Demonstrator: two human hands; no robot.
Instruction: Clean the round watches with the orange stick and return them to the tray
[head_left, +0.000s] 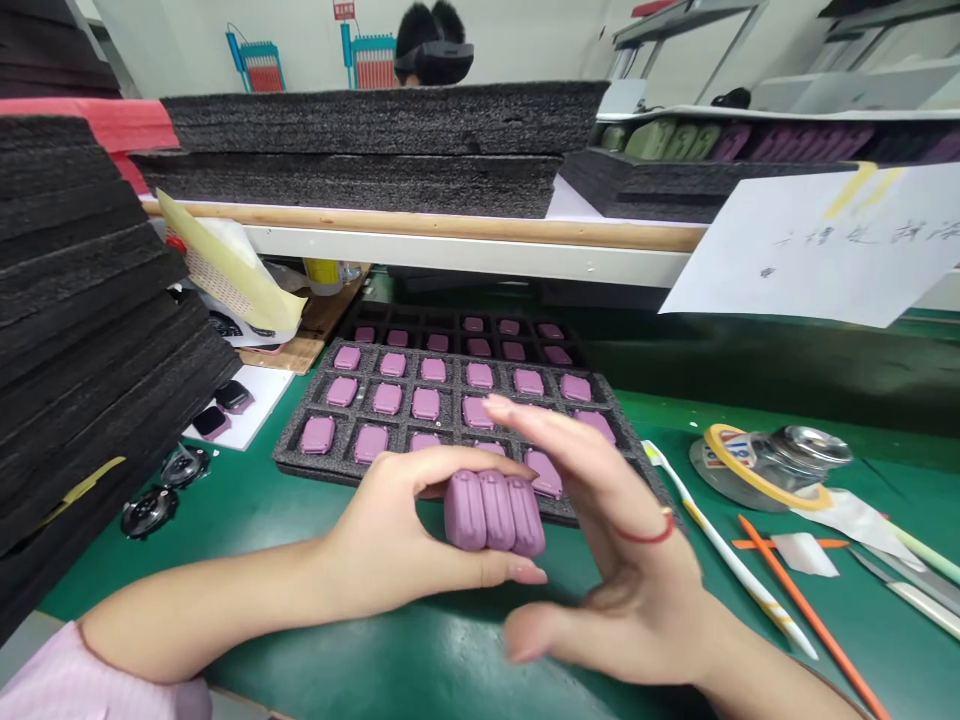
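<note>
My left hand (442, 520) grips a row of three purple watch cases (495, 512) side by side, thumb below and fingers over the top. Just to the right, my right hand (622, 550) is open, its thumb and fingers spread apart and slightly blurred. It wears a red ring or band and holds nothing. Behind both hands lies a black foam tray (298, 440) whose compartments hold several more purple watch cases (425, 403). The hands hide part of its front row. A second foam tray with similar purple pieces (478, 346) sits farther back.
Stacked black foam sheets (82, 260) rise at the left. Watches (150, 512) lie near them. A toothbrush (739, 560), an orange stick (806, 610), a glass jar (780, 460) and tweezers (915, 595) are at the right. A shelf edge (450, 245) runs above the trays, with a hanging paper (817, 245).
</note>
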